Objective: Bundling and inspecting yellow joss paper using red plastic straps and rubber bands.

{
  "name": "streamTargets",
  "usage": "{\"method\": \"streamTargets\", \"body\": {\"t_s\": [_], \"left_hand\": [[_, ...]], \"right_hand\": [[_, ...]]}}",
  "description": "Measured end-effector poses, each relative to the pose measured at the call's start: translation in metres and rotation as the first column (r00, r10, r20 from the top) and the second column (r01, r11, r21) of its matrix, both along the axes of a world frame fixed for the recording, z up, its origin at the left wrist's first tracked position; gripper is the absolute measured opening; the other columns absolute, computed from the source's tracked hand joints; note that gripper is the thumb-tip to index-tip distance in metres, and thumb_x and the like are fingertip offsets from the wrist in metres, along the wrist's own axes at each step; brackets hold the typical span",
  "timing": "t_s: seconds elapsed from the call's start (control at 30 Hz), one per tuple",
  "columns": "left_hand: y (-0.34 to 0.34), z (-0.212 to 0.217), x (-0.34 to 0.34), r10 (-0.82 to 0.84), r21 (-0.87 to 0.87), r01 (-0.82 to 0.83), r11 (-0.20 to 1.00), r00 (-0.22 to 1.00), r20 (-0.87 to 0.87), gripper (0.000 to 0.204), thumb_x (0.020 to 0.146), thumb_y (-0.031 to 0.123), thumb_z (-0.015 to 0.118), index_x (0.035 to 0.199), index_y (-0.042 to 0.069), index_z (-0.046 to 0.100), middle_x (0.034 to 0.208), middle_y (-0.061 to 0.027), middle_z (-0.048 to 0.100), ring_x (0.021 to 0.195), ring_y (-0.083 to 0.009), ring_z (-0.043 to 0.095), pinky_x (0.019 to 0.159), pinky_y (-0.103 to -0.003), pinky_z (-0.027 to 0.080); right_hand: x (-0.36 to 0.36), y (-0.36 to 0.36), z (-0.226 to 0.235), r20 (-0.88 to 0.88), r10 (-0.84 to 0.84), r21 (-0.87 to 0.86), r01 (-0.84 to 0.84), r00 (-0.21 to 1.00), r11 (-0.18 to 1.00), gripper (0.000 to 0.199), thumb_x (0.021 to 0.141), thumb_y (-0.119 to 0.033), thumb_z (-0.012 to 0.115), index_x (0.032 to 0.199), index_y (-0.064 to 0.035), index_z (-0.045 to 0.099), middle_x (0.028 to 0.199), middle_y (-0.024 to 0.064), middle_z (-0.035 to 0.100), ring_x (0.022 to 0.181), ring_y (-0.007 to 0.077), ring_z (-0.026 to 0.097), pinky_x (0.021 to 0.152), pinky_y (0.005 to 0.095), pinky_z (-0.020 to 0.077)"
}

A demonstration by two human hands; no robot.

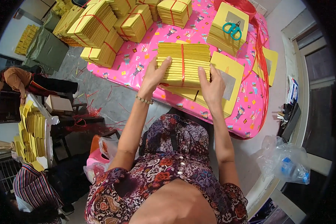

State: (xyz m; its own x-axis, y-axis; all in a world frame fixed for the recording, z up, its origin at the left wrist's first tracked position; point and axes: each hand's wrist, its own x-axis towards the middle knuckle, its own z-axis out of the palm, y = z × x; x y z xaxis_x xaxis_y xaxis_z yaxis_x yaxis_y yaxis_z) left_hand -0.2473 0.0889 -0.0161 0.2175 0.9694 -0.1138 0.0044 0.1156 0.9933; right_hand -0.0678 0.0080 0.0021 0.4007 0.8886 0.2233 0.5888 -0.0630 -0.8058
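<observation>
At far left, note a person (18, 80) in brown, well apart from the pink-covered table (164, 35). Next, a gap of grey floor (117, 95) strewn with red scraps, running up to the table's left corner. Along the left rear edge, strapped yellow stacks (97, 22), blocking reach there; printed cover exposed between them and centre. At centre, near the front edge, a strapped yellow bundle (196, 61), clamped between both hands. Left hand (152, 76): thumb pressed on the bundle's left part, other fingers mostly hidden; cannot tell their spacing. Right hand (214, 89): thumb on the front, fingers against the right end. Just right, flat yellow pieces (238, 72), limiting side room; behind, teal scissors (232, 30) atop a yellow stack (222, 43). Over the right edge, hanging red strands (263, 74); beyond, a transparent bag (267, 153) near the window side.
</observation>
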Motion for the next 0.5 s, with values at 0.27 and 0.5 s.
{"method": "streamTargets", "body": {"t_s": [0.27,0.5], "left_hand": [[-0.007,-0.004,0.000,0.081,-0.055,-0.077,0.996,0.994,0.072,0.056,0.093,0.037,0.060,0.130,-0.003,0.048,0.113,-0.0104,0.062,0.102,-0.0152,0.059,0.089,-0.029,0.046],[-0.038,-0.009,0.006,0.108,0.090,-0.114,0.989,0.992,0.068,0.084,0.083,0.029,0.074,0.139,-0.015,0.029,0.118,-0.0171,0.061,0.105,-0.0179,0.060,0.091,-0.029,0.047]], "right_hand": [[0.003,-0.008,-0.031,-0.199,0.053,0.212,-0.010,0.979,0.977,0.061,0.090,-0.037,0.063,0.131,0.0068,0.048,0.115,0.0191,0.056,0.107,0.0278,0.057,0.093,0.0369,0.0428],[0.000,-0.012,-0.036,-0.381,0.108,0.212,-0.027,0.918,0.977,0.055,0.095,-0.033,0.058,0.131,0.0062,0.047,0.120,0.0187,0.057,0.110,0.0251,0.056,0.092,0.0348,0.0431]]}}
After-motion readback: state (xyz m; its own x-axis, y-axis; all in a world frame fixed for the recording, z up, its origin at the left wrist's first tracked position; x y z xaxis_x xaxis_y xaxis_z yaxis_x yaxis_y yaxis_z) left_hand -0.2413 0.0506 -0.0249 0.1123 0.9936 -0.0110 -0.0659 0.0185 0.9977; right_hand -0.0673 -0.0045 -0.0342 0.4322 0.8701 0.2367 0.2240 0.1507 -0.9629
